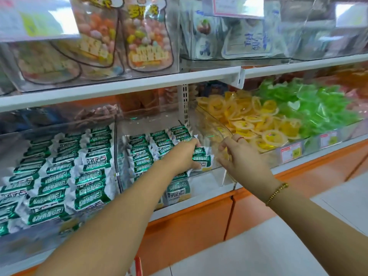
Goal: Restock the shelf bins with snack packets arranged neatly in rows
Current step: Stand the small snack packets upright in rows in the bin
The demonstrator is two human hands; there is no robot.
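Green-and-white snack packets (139, 156) lie in rows inside a clear shelf bin (209, 176) at the middle. My left hand (185, 156) reaches into that bin and grips a few green-and-white packets (201, 156) at the right end of the rows. My right hand (243, 156) hovers just right of them by the bin's clear side wall, fingers loosely curled and holding nothing. A second bin to the left holds more rows of the same packets (59, 176).
To the right, bins hold yellow ring packets (256, 124) and green packets (318, 108). The shelf above (139, 84) carries clear bins with candy bags (147, 36). An orange cabinet front (189, 222) runs below; pale floor (258, 255) lies under my arms.
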